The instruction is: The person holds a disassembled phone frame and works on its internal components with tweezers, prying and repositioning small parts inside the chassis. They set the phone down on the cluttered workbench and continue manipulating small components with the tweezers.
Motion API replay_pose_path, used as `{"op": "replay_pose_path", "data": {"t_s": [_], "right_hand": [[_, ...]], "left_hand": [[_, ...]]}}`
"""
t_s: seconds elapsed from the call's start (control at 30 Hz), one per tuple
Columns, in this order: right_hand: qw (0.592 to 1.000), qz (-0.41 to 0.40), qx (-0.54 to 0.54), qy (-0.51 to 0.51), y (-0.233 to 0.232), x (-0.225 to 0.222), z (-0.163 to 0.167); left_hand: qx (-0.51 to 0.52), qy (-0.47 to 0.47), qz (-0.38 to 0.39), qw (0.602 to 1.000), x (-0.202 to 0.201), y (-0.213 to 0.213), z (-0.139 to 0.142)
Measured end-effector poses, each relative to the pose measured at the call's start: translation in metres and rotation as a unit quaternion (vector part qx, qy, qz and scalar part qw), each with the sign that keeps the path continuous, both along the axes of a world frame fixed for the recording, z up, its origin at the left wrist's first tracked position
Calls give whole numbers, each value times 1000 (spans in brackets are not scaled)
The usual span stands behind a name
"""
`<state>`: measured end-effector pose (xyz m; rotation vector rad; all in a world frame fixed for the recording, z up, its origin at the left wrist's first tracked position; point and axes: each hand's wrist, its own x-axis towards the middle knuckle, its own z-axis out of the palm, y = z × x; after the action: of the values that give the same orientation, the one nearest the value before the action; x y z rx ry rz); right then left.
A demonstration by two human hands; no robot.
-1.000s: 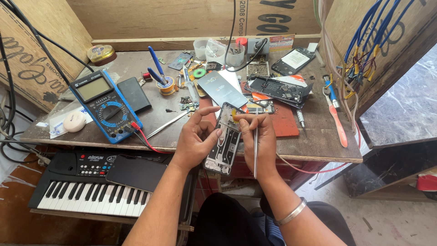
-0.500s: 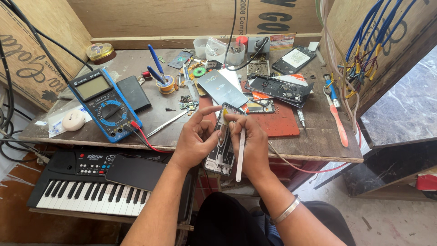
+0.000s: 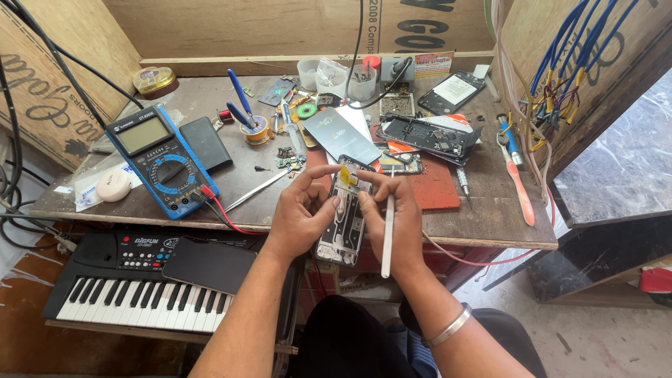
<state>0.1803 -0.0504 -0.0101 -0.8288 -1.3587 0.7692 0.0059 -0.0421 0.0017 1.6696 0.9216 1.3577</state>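
An opened phone [image 3: 344,222], its back cover off and its inner frame showing, is held upright over the front edge of the wooden bench [image 3: 483,217]. My left hand [image 3: 299,210] grips its left side, with the index finger stretched across its top end. My right hand [image 3: 396,210] holds the phone's right side, and its fingertips press on the upper part near a small yellow piece. A thin white tool [image 3: 387,236] lies along my right hand, pointing down.
A blue multimeter [image 3: 161,162] with red leads lies at the left, and a black electronic keyboard [image 3: 140,280] sits below it. More opened phones [image 3: 425,133], blue pliers [image 3: 239,105], tweezers [image 3: 255,190], screwdrivers [image 3: 516,175] and small cups crowd the bench. Blue wires [image 3: 560,63] hang at the right.
The white tool has swung closer to the phone's right edge. My right fingers have moved up onto the phone's top end. My left hand keeps its grip.
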Motion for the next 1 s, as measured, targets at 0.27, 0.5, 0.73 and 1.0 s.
{"op": "replay_pose_path", "data": {"t_s": [0.27, 0.5, 0.73, 1.0], "right_hand": [[998, 28, 33, 35, 4, 8, -13], [996, -22, 86, 20, 5, 5, -10], [998, 30, 5, 58, 3, 3, -7], [998, 18, -53, -26, 6, 9, -10]], "left_hand": [[12, -36, -2, 999, -4, 5, -6], [3, -74, -6, 997, -7, 9, -11], [3, -80, -2, 997, -8, 11, -12], [-5, -103, -37, 994, -8, 9, -8]]}}
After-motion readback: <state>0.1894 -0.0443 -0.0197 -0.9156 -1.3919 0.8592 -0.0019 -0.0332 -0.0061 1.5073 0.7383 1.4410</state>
